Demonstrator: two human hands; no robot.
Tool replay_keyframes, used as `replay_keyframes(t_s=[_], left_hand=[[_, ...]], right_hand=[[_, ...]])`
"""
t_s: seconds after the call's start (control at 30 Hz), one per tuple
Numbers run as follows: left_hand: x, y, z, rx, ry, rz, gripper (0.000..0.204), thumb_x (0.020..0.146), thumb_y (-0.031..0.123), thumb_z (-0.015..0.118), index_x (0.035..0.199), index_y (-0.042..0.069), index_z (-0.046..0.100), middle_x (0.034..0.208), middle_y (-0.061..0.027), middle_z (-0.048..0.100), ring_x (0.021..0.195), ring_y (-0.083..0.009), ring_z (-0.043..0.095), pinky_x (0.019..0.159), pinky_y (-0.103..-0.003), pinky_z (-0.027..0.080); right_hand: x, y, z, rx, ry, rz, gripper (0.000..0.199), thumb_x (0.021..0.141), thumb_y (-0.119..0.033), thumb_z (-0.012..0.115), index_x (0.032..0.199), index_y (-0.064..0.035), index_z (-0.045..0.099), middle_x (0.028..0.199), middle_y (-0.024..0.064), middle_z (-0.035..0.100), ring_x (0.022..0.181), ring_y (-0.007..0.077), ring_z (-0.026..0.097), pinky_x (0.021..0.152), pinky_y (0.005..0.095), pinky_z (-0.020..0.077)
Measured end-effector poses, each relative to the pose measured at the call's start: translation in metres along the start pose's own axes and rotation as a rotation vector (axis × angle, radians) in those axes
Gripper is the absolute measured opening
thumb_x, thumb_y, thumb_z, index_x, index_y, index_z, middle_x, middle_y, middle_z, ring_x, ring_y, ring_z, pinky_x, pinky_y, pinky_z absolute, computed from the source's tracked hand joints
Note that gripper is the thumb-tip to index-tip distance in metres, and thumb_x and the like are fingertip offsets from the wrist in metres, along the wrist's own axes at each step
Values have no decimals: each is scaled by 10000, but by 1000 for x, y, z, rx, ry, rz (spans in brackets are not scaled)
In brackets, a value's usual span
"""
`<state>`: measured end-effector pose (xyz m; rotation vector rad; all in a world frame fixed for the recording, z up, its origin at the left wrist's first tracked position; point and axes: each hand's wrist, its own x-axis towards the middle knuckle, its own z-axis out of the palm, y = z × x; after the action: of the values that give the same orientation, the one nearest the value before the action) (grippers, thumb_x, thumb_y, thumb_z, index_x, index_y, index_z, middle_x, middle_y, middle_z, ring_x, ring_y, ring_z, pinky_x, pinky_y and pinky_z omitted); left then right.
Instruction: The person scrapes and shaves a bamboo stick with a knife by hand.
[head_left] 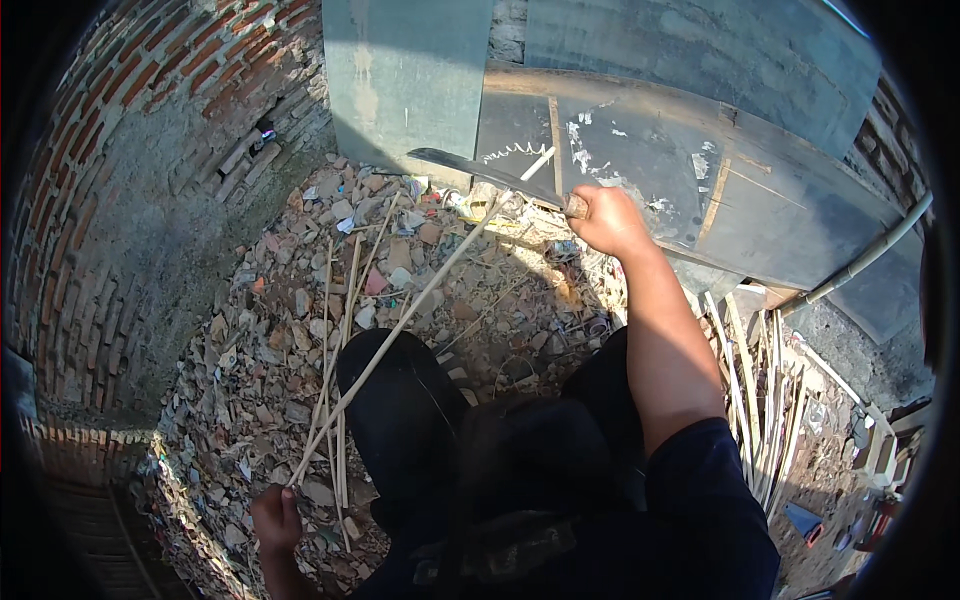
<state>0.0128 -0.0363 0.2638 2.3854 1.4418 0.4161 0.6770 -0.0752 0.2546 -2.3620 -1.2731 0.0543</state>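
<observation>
My right hand (608,220) is closed round the wooden handle of a machete (480,170), whose long dark blade points left. Low on the left, my left hand (276,518) grips the near end of a long pale bamboo strip (405,318). The strip slants up and away over my left knee, and its far part passes by the blade; whether the two touch I cannot tell. A thin curled shaving (517,150) shows just beyond the blade.
Broken brick and stone rubble (270,340) covers the ground. Several thin strips (335,370) lie left of my knee, and a bundle of strips (765,400) lies at the right. A brick wall (110,220) rises on the left; dark panels (640,150) stand ahead. A bamboo pole (860,258) leans at the right.
</observation>
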Motion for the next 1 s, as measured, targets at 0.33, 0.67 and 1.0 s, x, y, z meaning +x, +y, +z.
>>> replay_keyframes(t_s=[0.33, 0.67, 1.0], left_hand=[[6, 3, -3, 5, -23, 41, 505, 1032, 339, 494, 672, -15, 504, 560, -174, 457, 505, -351, 467, 518, -445, 341], [-4, -13, -15, -101, -28, 70, 507, 1032, 306, 508, 644, -16, 459, 540, -151, 401, 488, -287, 408, 509, -418, 292], [6, 6, 5, -208, -22, 26, 490, 1061, 306, 474, 682, -2, 436, 562, -67, 387, 555, -140, 370, 517, -370, 282]], right_hand=[[6, 23, -13, 75, 33, 203, 394, 775, -220, 703, 1164, -160, 720, 1073, 179, 729, 1027, 370, 685, 905, 472, 541], [4, 47, -24, 122, 192, 297, 317, 788, -239, 686, 1079, -121, 719, 1017, 192, 729, 989, 393, 684, 878, 483, 537], [6, 38, -13, 327, 197, 292, 388, 806, -275, 748, 1131, -67, 707, 987, 193, 738, 929, 372, 701, 834, 434, 529]])
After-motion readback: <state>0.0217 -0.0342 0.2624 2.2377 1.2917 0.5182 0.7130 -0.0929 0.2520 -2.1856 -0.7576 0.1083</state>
